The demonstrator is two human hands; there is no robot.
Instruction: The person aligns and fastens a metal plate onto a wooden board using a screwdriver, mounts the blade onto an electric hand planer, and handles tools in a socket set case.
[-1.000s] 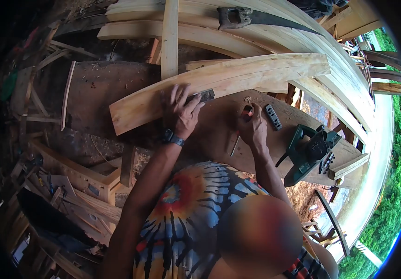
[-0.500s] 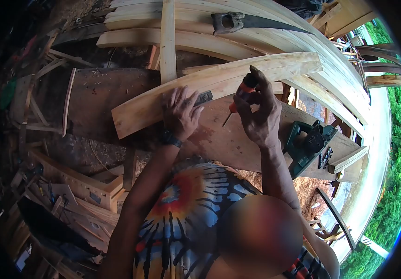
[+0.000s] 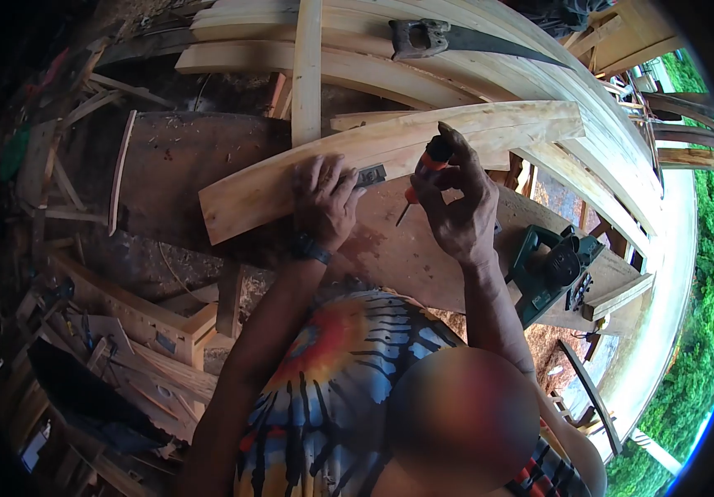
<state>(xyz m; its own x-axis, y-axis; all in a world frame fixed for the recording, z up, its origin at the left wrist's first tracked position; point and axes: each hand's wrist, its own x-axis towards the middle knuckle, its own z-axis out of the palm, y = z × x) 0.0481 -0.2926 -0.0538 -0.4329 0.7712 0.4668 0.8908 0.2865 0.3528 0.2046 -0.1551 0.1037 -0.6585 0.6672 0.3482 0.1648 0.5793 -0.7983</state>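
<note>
The right hand [image 3: 466,214] grips the screwdriver [image 3: 435,155]. Press the board [image 3: 394,142] steady with the left hand [image 3: 325,205], whose grip I cannot tell.

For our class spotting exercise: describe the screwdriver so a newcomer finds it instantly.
Find the curved board the left hand rests on. Right of that hand, the right hand holds the screwdriver. Its orange-and-black handle and thin shaft distinguish it from the green power tool further right.

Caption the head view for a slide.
Right hand grips a screwdriver, left hand on a board, saw beyond.
</note>
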